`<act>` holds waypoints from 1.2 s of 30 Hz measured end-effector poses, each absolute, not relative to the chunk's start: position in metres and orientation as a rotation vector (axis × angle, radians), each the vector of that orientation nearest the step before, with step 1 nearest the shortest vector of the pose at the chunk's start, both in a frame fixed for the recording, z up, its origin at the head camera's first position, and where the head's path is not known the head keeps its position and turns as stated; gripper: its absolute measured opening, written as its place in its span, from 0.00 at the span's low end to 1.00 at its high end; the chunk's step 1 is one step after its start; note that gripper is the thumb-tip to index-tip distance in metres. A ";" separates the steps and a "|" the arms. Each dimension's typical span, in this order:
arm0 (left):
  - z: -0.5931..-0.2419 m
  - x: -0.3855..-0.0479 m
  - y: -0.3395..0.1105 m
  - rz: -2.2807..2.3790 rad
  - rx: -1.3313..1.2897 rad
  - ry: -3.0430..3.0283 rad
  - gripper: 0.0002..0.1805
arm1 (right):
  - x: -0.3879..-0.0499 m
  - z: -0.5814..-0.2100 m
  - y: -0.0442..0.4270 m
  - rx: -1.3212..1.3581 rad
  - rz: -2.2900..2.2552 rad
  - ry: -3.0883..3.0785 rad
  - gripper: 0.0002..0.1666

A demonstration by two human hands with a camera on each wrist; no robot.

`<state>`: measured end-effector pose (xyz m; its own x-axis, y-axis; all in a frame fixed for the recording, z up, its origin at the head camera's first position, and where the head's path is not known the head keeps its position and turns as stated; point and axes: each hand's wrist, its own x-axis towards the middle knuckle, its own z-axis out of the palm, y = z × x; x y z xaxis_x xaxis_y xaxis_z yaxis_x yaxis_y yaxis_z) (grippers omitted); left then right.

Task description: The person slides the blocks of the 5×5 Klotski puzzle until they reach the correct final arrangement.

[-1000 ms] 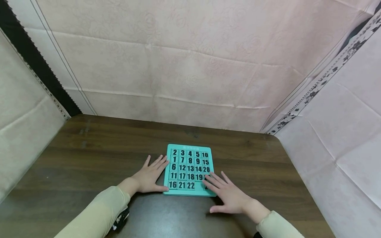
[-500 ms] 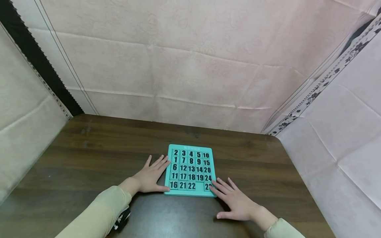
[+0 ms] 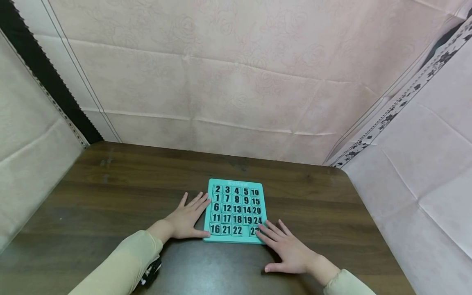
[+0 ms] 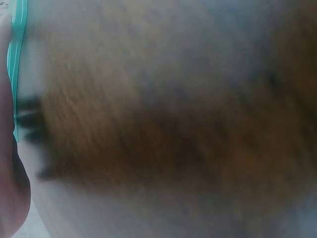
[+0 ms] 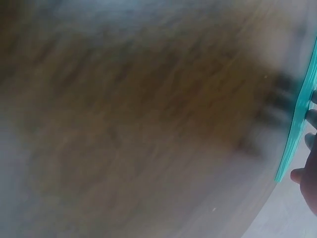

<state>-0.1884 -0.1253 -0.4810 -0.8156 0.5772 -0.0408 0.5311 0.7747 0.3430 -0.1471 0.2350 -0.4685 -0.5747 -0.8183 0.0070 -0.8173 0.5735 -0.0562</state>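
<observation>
A turquoise number slide puzzle (image 3: 236, 241) lies flat on the table, its rows of black-numbered tiles facing up. Fingers and thumb of my left hand (image 3: 186, 221) rest spread and straight along its left edge. My right hand (image 3: 291, 250) has its fingertips on the bottom-right tile (image 3: 253, 231), whose number starts with 2 and is partly covered. Left of that tile is a narrow gap, then tile 22 (image 3: 237, 230). The left wrist view catches only the puzzle's rim (image 4: 18, 49) beside the hand; the right wrist view shows its edge (image 5: 297, 119) with fingertips on it.
The dark wooden table (image 3: 147, 172) extends around the puzzle. Pale patterned cloth (image 3: 236, 82) hangs behind it, with more cloth along the left and right sides. A black strap (image 3: 150, 272) sits on the left wrist.
The right hand came down from the tile 24 area to the bottom row, then shifted slightly left. The bottom-right tile slid a little left with its fingertips. The left hand stayed at the edge.
</observation>
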 end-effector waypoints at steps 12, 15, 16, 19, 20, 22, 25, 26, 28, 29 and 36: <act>-0.480 -0.188 -0.125 0.483 0.889 2.822 0.56 | -0.150 -0.467 0.221 -1.456 -0.067 2.725 0.52; -0.479 -0.188 -0.125 0.487 0.888 2.818 0.56 | -0.150 -0.467 0.218 -1.468 -0.070 2.721 0.52; -0.479 -0.188 -0.125 0.486 0.886 2.818 0.56 | -0.150 -0.467 0.218 -1.472 -0.072 2.720 0.52; -0.479 -0.188 -0.125 0.485 0.882 2.817 0.56 | -0.150 -0.467 0.217 -1.479 -0.073 2.717 0.52; -0.479 -0.188 -0.125 0.486 0.880 2.817 0.56 | -0.150 -0.467 0.217 -1.481 -0.075 2.716 0.52; -0.479 -0.188 -0.125 0.488 0.878 2.817 0.56 | -0.151 -0.466 0.217 -1.481 -0.078 2.714 0.51; -0.480 -0.188 -0.125 0.488 0.879 2.814 0.56 | -0.153 -0.465 0.218 -1.457 -0.085 2.720 0.52; -0.480 -0.188 -0.125 0.488 0.879 2.814 0.56 | -0.154 -0.464 0.219 -1.444 -0.092 2.725 0.52; -0.481 -0.188 -0.125 0.486 0.880 2.815 0.56 | -0.156 -0.463 0.220 -1.410 -0.107 2.734 0.52; -0.481 -0.188 -0.125 0.486 0.882 2.816 0.56 | -0.157 -0.462 0.221 -1.393 -0.115 2.739 0.52; -0.483 -0.189 -0.125 0.471 0.881 2.829 0.56 | -0.164 -0.460 0.227 -1.291 -0.157 2.747 0.53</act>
<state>-0.1888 -0.1251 -0.4829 -0.8184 0.5732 -0.0407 0.5292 0.7793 0.3356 -0.1637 0.2268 -0.4600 -0.6347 -0.7712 -0.0489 -0.7606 0.6347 -0.1364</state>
